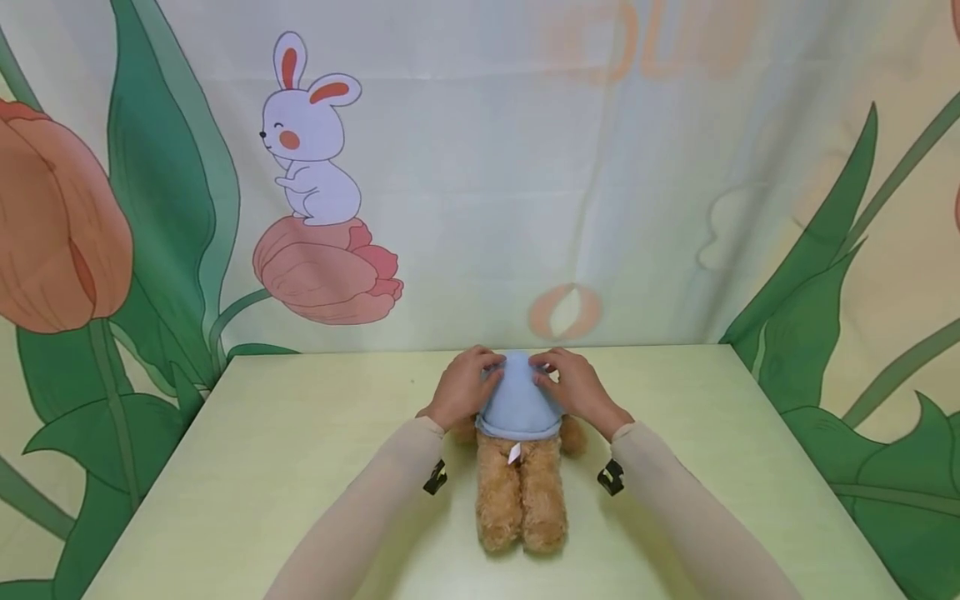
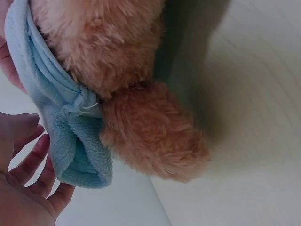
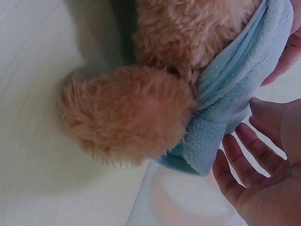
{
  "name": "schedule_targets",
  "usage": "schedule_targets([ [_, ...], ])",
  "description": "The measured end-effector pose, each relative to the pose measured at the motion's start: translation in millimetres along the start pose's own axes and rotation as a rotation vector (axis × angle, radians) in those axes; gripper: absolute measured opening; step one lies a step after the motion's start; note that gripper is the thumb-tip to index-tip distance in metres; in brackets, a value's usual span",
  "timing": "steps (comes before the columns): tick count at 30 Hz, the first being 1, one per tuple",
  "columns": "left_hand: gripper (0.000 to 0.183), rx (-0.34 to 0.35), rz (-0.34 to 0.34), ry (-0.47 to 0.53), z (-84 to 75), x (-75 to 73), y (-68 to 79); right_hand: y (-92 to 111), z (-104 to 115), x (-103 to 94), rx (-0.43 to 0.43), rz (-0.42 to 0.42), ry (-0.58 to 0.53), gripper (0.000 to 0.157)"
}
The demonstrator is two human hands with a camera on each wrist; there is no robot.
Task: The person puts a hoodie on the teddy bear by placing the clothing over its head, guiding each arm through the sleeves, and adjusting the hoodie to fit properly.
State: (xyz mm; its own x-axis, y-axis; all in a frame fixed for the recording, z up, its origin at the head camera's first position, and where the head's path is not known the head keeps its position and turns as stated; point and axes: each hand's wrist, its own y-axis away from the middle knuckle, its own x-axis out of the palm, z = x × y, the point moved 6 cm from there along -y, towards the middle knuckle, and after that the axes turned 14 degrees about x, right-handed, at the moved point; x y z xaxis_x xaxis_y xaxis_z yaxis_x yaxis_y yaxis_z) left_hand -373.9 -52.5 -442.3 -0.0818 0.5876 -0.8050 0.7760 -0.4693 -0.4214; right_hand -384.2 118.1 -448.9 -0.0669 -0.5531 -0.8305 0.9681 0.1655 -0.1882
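A brown plush toy [image 1: 498, 504] lies on the table with its legs toward me and a white tag [image 1: 514, 453] between them. Light blue fleece clothing [image 1: 519, 404] covers its upper body; no head shows. On the clothing's left side, my left hand [image 1: 467, 385] has its fingertips at the cloth. My right hand [image 1: 581, 387] mirrors it on the other side. In the left wrist view, loosely bent fingers touch a short blue sleeve [image 2: 84, 162], beside a furry arm [image 2: 157, 136]. The right wrist view shows relaxed fingers [image 3: 256, 150] against the cloth, thumb apart.
The pale yellow-green table [image 1: 315, 450] ends at its back edge against a printed curtain [image 1: 480, 167] with a rabbit and tulips. Dark clips [image 1: 435, 477] show under the sleeves near both wrists.
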Motion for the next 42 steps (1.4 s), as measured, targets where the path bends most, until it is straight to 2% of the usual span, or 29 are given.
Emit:
schedule_targets([
  [4,0.024,0.020,0.003,-0.033,2.0,1.7,-2.5,-1.5,0.6,2.6,-0.011,-0.001,0.016,0.030],
  [8,0.020,0.048,-0.014,-0.015,3.0,3.6,-4.4,-2.2,2.3,3.7,-0.019,-0.018,0.015,0.024],
  [12,0.015,0.053,-0.020,-0.014,4.6,5.5,-5.1,-2.3,3.7,5.1,-0.011,-0.024,0.021,0.022],
  [15,0.013,0.043,-0.025,-0.022,5.9,5.8,-4.8,-2.4,4.0,7.4,-0.008,-0.020,0.032,0.026],
  [20,0.026,0.021,-0.009,-0.012,8.2,8.1,-4.0,-3.1,4.0,11.2,-0.011,-0.020,0.055,0.031],
  [22,0.028,0.014,0.007,-0.015,8.8,10.0,-3.5,-3.2,4.5,12.6,-0.015,-0.018,0.054,0.028],
  [25,0.022,0.006,0.019,-0.033,9.3,12.0,-2.7,-3.0,5.4,13.3,-0.012,-0.020,0.038,0.020],
  [31,0.010,-0.008,-0.018,-0.064,8.1,11.8,-1.8,-2.6,6.8,12.6,0.007,-0.044,0.011,0.006],
  [37,0.005,-0.034,-0.043,-0.079,7.0,10.3,0.0,-2.0,7.8,13.5,0.021,-0.061,0.023,0.009],
  [42,0.025,-0.039,-0.031,-0.076,7.3,11.2,1.2,-1.6,6.9,17.2,0.024,-0.053,0.038,0.030],
])
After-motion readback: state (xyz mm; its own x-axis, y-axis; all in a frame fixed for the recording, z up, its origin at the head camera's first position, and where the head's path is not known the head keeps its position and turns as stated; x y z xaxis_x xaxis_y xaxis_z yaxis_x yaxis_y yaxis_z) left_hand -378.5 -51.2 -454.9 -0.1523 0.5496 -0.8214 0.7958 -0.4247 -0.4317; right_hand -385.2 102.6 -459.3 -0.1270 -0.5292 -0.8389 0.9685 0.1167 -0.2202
